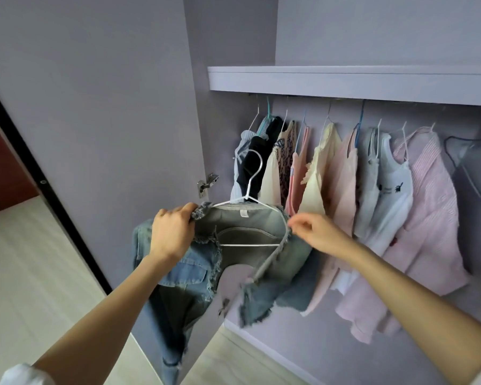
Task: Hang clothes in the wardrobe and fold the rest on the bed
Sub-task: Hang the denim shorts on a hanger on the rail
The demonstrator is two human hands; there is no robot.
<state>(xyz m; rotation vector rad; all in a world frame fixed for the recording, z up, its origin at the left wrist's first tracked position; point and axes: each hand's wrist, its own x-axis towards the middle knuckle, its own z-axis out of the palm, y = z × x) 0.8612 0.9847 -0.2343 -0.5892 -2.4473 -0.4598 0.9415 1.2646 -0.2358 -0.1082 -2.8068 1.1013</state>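
Observation:
A frayed blue denim jacket (200,273) hangs on a white wire hanger (252,176) in front of the open wardrobe. My left hand (172,232) grips the jacket's left shoulder together with the hanger. My right hand (314,232) pinches the jacket's right collar edge at the hanger's other end. The hanger's hook points up, well below the rail (345,100) under the shelf. The jacket's lower part droops between my arms.
Several garments hang on the rail: dark, cream, pink and white tops (345,190). An empty dark hanger (467,151) hangs at the right end. The shelf (345,79) juts out above the rail. The open wardrobe door (109,120) stands to the left, with pale wooden floor (39,287) beyond.

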